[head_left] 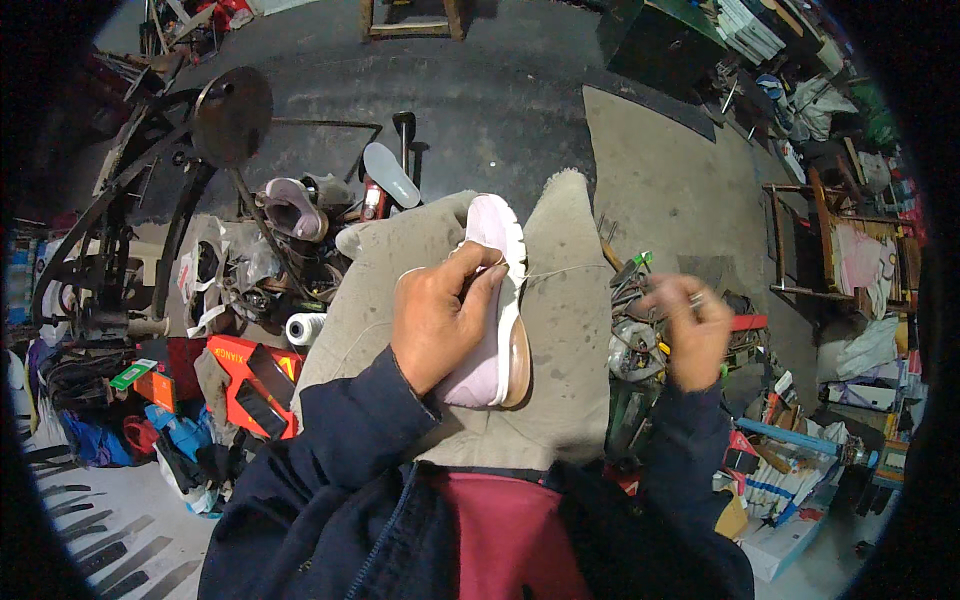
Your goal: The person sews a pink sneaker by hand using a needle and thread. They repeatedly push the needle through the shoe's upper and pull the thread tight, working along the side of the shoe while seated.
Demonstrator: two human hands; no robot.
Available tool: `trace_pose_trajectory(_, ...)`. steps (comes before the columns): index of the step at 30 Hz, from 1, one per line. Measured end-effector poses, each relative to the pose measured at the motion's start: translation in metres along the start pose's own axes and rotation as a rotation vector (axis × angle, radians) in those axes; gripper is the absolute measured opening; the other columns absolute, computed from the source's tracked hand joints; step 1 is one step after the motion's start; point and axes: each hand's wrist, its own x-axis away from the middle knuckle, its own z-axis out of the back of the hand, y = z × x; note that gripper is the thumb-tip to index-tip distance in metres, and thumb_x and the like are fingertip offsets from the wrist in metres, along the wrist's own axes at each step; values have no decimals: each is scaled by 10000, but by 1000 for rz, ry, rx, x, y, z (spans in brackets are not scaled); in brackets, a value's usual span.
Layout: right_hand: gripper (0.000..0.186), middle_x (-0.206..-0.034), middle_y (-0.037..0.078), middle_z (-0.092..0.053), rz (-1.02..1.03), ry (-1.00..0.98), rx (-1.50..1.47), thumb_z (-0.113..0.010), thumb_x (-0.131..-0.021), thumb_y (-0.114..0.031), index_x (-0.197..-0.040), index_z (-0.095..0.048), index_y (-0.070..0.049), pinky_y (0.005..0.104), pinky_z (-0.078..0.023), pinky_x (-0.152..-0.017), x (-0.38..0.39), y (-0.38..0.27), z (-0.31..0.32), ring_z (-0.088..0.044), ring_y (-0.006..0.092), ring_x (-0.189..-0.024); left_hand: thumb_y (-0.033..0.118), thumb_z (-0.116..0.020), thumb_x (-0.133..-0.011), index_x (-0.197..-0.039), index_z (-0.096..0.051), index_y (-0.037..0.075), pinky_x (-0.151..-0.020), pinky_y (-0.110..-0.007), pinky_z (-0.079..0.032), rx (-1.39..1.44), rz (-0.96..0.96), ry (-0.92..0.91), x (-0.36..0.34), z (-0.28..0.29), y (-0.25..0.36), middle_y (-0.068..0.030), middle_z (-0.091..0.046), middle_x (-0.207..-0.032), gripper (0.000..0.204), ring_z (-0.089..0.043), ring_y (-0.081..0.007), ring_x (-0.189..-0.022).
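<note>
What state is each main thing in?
Pale pink shoe: tilted, sole toward the right.
Left hand: thumb and finger pinched at the shoe.
Right hand: blurred, off the shoe, grip unclear.
Thread: drawn out from shoe toward right hand.
Second shoe: set apart, opening showing.
Grey insole: loose, outside any shoe.
White spool: lying on its side.

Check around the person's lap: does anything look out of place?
The grey insole lies loose ahead of the left hand, amid clutter near an empty-looking lilac sneaker; odd, since insoles normally sit inside shoes.
</note>
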Motion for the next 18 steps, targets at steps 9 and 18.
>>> trace_pose_trajectory(9, 357, -1066, 131, -736, 142, -179, 198, -796, -851, -109, -1170, -708, 26, 323, -553, -760, 8, -9, -108, -721, 210, -872, 55, -680, -884, -1022, -707, 89, -641, -391, -539, 33, -109, -37, 5, 6, 0, -146, -724, -878, 144, -718, -338, -769)
trace_pose_trajectory(18, 173, -929, 127, -697, 384, -95, 257, -772, -856, -48, -998, -711, 27, 319, -536, -651, -9, -9, -132, -702, 233, -744, 0, -651, -847, -1064, -715, 108, -644, -408, -547, 56, -218, -39, 6, 8, -3, -140, -722, -890, 250, -715, -341, -793)
